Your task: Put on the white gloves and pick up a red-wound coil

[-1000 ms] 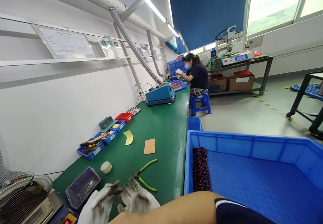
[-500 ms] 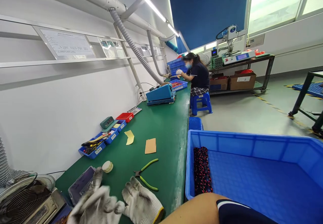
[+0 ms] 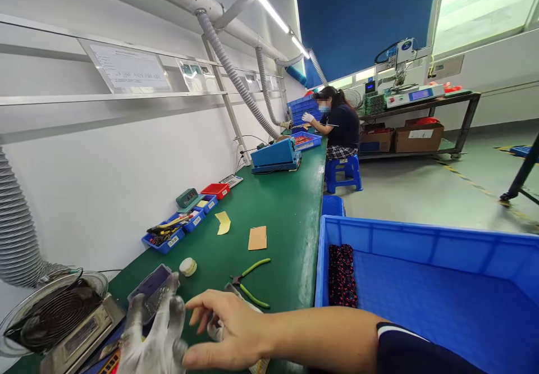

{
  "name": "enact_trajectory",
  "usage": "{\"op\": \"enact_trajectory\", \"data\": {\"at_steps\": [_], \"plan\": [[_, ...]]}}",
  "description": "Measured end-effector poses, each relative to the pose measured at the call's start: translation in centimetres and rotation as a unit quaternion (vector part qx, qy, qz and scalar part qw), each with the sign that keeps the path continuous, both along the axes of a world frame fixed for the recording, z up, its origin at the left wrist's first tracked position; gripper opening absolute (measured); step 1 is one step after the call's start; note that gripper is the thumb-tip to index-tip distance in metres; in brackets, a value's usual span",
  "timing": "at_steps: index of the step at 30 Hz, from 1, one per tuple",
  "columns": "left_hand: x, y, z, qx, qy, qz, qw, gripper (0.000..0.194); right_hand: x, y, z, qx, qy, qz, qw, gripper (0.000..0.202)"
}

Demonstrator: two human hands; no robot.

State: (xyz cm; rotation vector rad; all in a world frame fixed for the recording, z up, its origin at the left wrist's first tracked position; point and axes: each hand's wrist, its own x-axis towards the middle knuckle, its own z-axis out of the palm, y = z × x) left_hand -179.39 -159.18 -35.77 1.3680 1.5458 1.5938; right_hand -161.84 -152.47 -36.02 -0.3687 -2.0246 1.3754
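My left hand [image 3: 154, 332], in a white work glove with greyed fingertips, is raised at the bottom left with its fingers spread. My bare right hand [image 3: 231, 329] reaches in from the right, thumb and fingers apart. Its thumb tip is close to the gloved fingers; whether they touch I cannot tell. Beneath the right hand lies a loose white glove [image 3: 259, 366], mostly covered. Green-handled pliers [image 3: 246, 284] lie with handles spread just beyond it. A round whitish container [image 3: 187, 267] and a clear plastic box [image 3: 155, 290] stand beyond the left hand.
Small blue bins [image 3: 164, 239] with tools line the wall side. A cardboard piece [image 3: 257, 238] and yellow paper [image 3: 223, 223] lie on the green bench [image 3: 290, 211]. At right, a large blue crate [image 3: 421, 267] holds dark red-flecked parts. A co-worker [image 3: 341, 118] sits farther along.
My bare right hand has come into view over the loose glove, beside the left hand. The left hand's fingers have spread upward. The view has turned slightly left.
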Motion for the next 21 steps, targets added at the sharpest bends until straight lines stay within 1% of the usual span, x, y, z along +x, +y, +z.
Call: {"op": "enact_trajectory", "data": {"at_steps": [2, 3, 4, 5, 6, 8, 9, 10, 11, 12, 13, 15, 16, 17, 19, 21], "plan": [[1.1, -0.4, 0.6, 0.047, 0.031, 0.033, 0.998, 0.038, 0.2, -0.1, 0.6, 0.028, -0.002, 0.03, 0.999, 0.045], [1.8, -0.7, 0.9, 0.07, 0.016, 0.047, 0.996, 0.041, 0.4, 0.0, 0.6, 0.04, 0.0, 0.04, 0.998, 0.04], [2.7, -1.1, 1.0, 0.1, -0.03, 0.056, 0.993, 0.043, 0.7, 0.2, 0.3, 0.048, 0.005, 0.039, 0.998, 0.037], [3.6, -1.4, 0.9, 0.124, -0.078, 0.066, 0.987, 0.045, 1.1, 0.7, -0.2, 0.045, 0.008, 0.009, 0.999, 0.04], [4.6, -1.5, 0.6, 0.131, -0.093, 0.084, 0.983, 0.047, 1.6, 1.3, -1.0, 0.022, 0.01, -0.034, 0.999, 0.042], [6.2, -1.2, -0.9, 0.101, -0.05, 0.147, 0.983, 0.044, 2.7, 3.3, -3.0, -0.038, -0.004, -0.09, 0.995, 0.04], [6.9, -0.8, -2.0, 0.054, 0.041, 0.14, 0.988, 0.043, 3.2, 4.5, -4.2, -0.063, -0.014, -0.114, 0.991, 0.041], [7.5, -0.4, -3.1, 0.011, 0.137, 0.119, 0.983, 0.041, 3.7, 5.5, -5.3, -0.08, -0.026, -0.136, 0.987, 0.043], [8.2, 0.0, -4.2, -0.037, 0.24, 0.074, 0.967, 0.042, 4.2, 6.2, -6.3, -0.091, -0.039, -0.156, 0.983, 0.045], [8.8, 0.4, -5.3, -0.077, 0.326, 0.054, 0.941, 0.046, 4.7, 6.7, -7.1, -0.093, -0.058, -0.165, 0.98, 0.047], [9.5, 0.7, -6.1, -0.11, 0.388, 0.04, 0.914, 0.052, 5.2, 6.8, -7.6, -0.085, -0.08, -0.167, 0.979, 0.048], [10.5, 1.0, -7.1, -0.17, 0.468, 0.019, 0.867, 0.059, 6.4, 6.2, -7.8, -0.05, -0.125, -0.15, 0.98, 0.045], [10.8, 1.0, -7.4, -0.195, 0.486, 0.003, 0.852, 0.057, 6.9, 5.6, -7.7, -0.028, -0.147, -0.131, 0.98, 0.043], [10.9, 0.8, -7.6, -0.215, 0.496, -0.016, 0.841, 0.051, 7.3, 4.9, -7.4, -0.006, -0.168, -0.103, 0.98, 0.042], [10.8, 0.5, -7.6, -0.24, 0.497, -0.057, 0.832, 0.035, 8.0, 3.6, -6.8, 0.022, -0.213, -0.028, 0.976, 0.042], [10.3, 0.1, -7.6, -0.247, 0.472, -0.065, 0.844, 0.028, 8.3, 2.3, -6.4, 0.018, -0.256, 0.05, 0.965, 0.04]]}}
